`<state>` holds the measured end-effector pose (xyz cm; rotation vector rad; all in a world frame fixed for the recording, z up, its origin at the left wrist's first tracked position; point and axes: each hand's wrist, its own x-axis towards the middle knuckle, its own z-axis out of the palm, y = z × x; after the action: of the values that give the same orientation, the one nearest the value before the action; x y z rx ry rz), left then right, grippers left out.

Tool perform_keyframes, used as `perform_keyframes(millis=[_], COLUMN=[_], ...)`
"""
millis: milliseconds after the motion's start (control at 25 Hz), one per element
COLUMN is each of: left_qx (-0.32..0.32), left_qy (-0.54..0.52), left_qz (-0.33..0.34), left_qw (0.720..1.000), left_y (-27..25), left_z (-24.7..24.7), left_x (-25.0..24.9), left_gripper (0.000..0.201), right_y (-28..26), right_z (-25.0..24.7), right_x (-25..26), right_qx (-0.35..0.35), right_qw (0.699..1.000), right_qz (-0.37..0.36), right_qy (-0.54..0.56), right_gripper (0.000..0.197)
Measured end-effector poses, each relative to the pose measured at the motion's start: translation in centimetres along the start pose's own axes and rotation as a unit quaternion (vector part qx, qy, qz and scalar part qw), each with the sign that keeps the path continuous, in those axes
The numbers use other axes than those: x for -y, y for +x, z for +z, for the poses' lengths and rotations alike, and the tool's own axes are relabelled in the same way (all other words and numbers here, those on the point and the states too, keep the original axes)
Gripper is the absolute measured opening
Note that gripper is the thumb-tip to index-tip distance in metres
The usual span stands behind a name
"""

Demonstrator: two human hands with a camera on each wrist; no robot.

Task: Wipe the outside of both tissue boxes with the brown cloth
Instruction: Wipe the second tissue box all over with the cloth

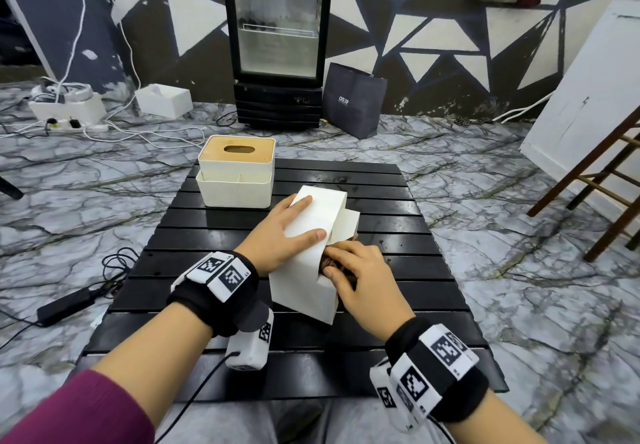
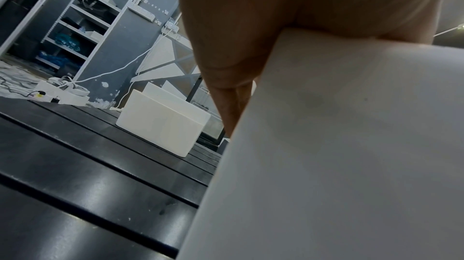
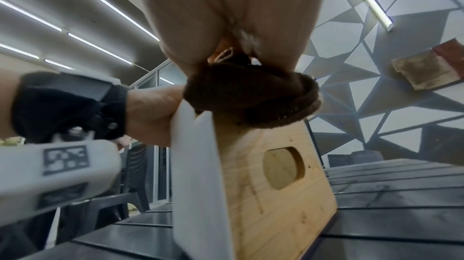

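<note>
Both wrists, strapped with black bands and coded white markers, filled the bottom of my head view above the black slatted counter (image 1: pixel 433 208). My left hand (image 1: pixel 277 235) lay flat on the white side of the tipped tissue box (image 1: pixel 304 270), its fingers (image 1: pixel 301 204) straight and spread against the panel, holding the box on its side. My right hand (image 1: pixel 360 280) sat at the box's near right edge, fingers (image 1: pixel 341 253) curled and clamped on the brown cloth (image 3: pixel 251 95), which was bunched between palm and box. From the right wrist view I saw the cloth pressed against the top edge of the box's wooden lid (image 3: pixel 263 175), the lid's oval slot facing that camera. A second tissue box (image 1: pixel 237 169) stood upright at the counter's far left, well apart from my hands, its wooden lid on top and an open compartment on its near side.
</note>
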<state>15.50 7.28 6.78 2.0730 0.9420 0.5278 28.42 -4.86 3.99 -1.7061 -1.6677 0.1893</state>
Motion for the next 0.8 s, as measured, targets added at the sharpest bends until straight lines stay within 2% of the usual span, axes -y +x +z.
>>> perform_keyframes(millis=[200, 400, 480, 640, 800], left_qx=[-0.006, -0.007, -0.007, -0.004, -0.013], left_qy=[-0.002, -0.009, -0.012, -0.009, -0.003], left_qz=[-0.010, -0.014, -0.019, -0.032, -0.037], left_qw=[1.000, 1.000, 1.000, 0.999, 0.999], left_y=[0.0, 0.0, 0.0, -0.1, -0.4], left_z=[0.1, 0.2, 0.1, 0.1, 0.6], left_x=[-0.1, 0.0, 0.0, -0.2, -0.6], left_gripper=[0.068, 0.079, 0.074, 0.068, 0.069], right_y=[1.7, 0.6, 0.4, -0.8, -2.7], right_z=[-0.2, -1.4, -2.6, -4.6, -3.4], right_x=[-0.8, -0.7, -1.1, -3.6, -7.3], right_qx=[0.009, 0.059, 0.067, 0.061, 0.166], right_qw=[0.999, 0.998, 0.998, 0.995, 0.973], right_qz=[0.033, 0.019, 0.015, 0.078, 0.128], right_qy=[-0.007, -0.018, 0.004, 0.012, -0.097], right_gripper=[0.028, 0.031, 0.029, 0.029, 0.033])
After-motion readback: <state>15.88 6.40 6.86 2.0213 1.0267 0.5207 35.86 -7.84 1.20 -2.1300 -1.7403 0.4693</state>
